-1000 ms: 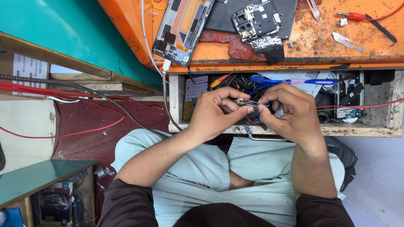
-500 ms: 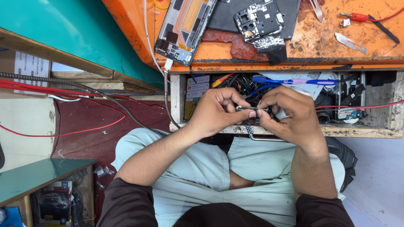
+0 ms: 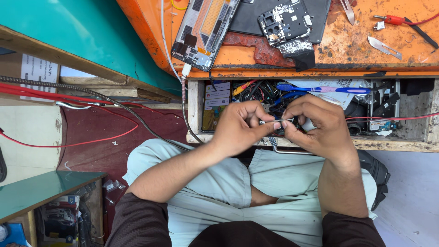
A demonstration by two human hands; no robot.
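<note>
My left hand (image 3: 240,127) and my right hand (image 3: 315,124) meet over an open drawer (image 3: 311,142) in front of my lap. Both pinch a small thin metal part (image 3: 276,121) between thumb and fingertips; its shape is mostly hidden by the fingers. The drawer below is packed with tangled cables, small cards and a blue pen (image 3: 320,89). On the orange worktop (image 3: 361,50) above lie an opened phone frame (image 3: 203,29) and a phone back with bare circuit board (image 3: 286,20).
Tweezers (image 3: 384,45), a metal blade and a red-handled tool (image 3: 395,20) lie on the worktop's right. A braided cable (image 3: 184,105) hangs from the phone frame. Red wires (image 3: 68,98) run along the left. A teal shelf (image 3: 41,192) stands lower left.
Both hands stay over the drawer. The fingers have shifted slightly on the small part, with the fingertips now closer together.
</note>
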